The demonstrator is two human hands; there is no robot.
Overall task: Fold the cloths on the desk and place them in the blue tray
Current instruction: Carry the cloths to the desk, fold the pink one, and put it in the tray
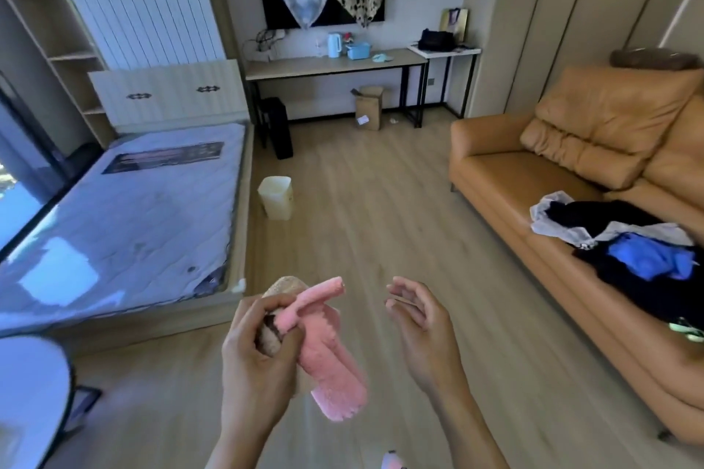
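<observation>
Now the left hand grips a pink cloth bunched together with a tan cloth, thumb and fingers curled round both. The pink cloth's long axis runs from a rolled end above the hand, pointing up and toward the right hand, down to a loose end hanging below and to the right of the gripping fingers. It is a fluffy, plush strip, doubled over near the grip; the tan cloth looks coarser and shows above and between the fingers. The right hand hovers just beside the cloth without touching it, fingers relaxed and lightly bent, holding nothing. Wooden floor spreads ahead of both hands. A bed edge lies left of the left hand, a sofa edge well right of the right hand. Far ahead, the blue tray sits on the counter by the wall.
</observation>
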